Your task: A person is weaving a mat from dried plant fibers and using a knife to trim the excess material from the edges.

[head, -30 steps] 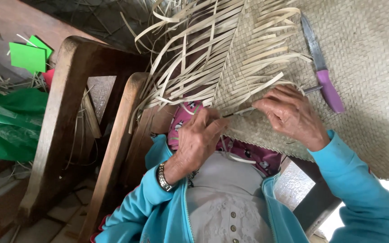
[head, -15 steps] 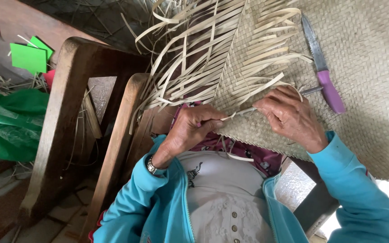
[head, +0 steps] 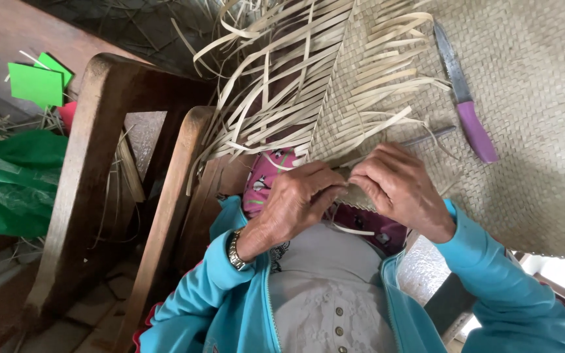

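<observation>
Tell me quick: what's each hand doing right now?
Left hand: fingers pinched shut on a pale strip at the woven mat edge.
Right hand: fingers curled on the same edge.

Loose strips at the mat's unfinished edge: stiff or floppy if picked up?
Probably springy, not limp: the loose strips arc and curl free past the woven mat. Likely very light, being thin and flat. They may kink where the left hand and right hand pinch.

The left hand (head: 302, 196) has moved up from the lap toward the woven mat (head: 524, 131), closing the gap to the right hand (head: 400, 189); both now pinch one strip (head: 344, 171) at the mat's edge.
</observation>
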